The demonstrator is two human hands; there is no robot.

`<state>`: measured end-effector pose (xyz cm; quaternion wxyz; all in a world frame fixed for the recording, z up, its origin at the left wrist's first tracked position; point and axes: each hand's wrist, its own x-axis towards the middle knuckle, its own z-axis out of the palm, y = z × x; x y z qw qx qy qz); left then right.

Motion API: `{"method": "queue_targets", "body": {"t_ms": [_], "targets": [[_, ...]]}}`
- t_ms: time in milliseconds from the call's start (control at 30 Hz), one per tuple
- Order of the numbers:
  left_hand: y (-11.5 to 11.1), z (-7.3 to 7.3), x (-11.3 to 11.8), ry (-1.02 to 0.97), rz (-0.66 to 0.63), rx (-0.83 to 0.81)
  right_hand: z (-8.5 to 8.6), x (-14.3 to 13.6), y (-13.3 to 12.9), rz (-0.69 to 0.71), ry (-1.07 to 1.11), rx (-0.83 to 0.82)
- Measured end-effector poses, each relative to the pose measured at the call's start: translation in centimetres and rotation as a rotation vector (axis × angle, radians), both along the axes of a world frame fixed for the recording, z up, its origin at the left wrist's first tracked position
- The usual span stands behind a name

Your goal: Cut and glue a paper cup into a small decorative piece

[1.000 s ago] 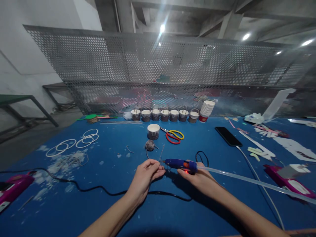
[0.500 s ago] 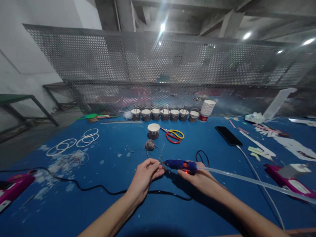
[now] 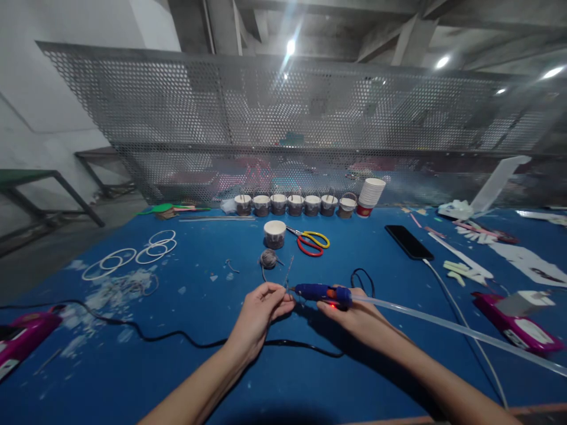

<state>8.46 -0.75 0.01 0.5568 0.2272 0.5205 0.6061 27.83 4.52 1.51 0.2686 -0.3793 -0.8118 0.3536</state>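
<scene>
My right hand (image 3: pixel 349 316) is closed around a blue hot glue gun (image 3: pixel 321 293) with a red light glowing on it. A long clear glue stick (image 3: pixel 425 316) runs out of its back to the right. The nozzle meets the fingertips of my left hand (image 3: pixel 266 307), which pinch a thin grey strand (image 3: pixel 289 270). That strand stands up at a slant; its lower end is hidden by the fingers. Just beyond lies a ball of grey yarn (image 3: pixel 269 258) with a loose tail. Behind it stands a white paper cup (image 3: pixel 275 235) with a grey-wrapped side.
Red-and-yellow scissors (image 3: pixel 312 242) lie right of the cup. Several small handled buckets (image 3: pixel 295 205) and stacked paper cups (image 3: pixel 371 196) line the back. A phone (image 3: pixel 407 242) is charging at right. White rings (image 3: pixel 155 248) lie left. A black cable (image 3: pixel 177 336) crosses in front.
The view has shifted very slightly. Both hands keep nearly the same place, with the glue gun's nozzle still at the strand.
</scene>
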Motion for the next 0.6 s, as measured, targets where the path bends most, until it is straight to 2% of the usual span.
{"method": "queue_targets", "body": {"t_ms": [267, 467, 600], "targets": [[0.13, -0.13, -0.1, 0.002, 0.001, 0.007, -0.12, -0.06, 0.28, 0.008, -0.01, -0.001], [0.15, -0.09, -0.1, -0.009, 0.008, 0.004, 0.45, 0.34, 0.22, 0.02, -0.006, -0.07], [0.24, 0.08, -0.16, -0.028, 0.014, 0.008, 0.3, 0.73, 0.96, -0.091, 0.045, -0.187]]}}
